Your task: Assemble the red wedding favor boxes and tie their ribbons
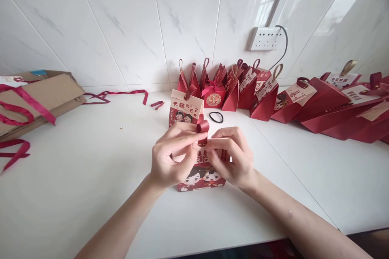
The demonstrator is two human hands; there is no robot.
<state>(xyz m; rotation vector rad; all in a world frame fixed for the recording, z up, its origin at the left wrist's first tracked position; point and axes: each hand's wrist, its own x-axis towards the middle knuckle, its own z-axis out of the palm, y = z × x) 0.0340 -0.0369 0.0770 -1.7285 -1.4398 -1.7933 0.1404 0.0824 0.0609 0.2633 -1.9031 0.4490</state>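
A small red and cream gift box with a cartoon couple printed on it stands on the white counter in front of me. Both hands are at its top. My left hand and my right hand pinch a dark red ribbon, which curls into a loop between the fingertips. Just behind stands a second box of the same print with its ribbon tied. The lower ribbon ends are hidden by my fingers.
A row of finished red gift boxes lines the tiled wall to the right. A black hair band lies behind my hands. Loose ribbons and flat cardboard lie at the left. A wall socket holds a cable.
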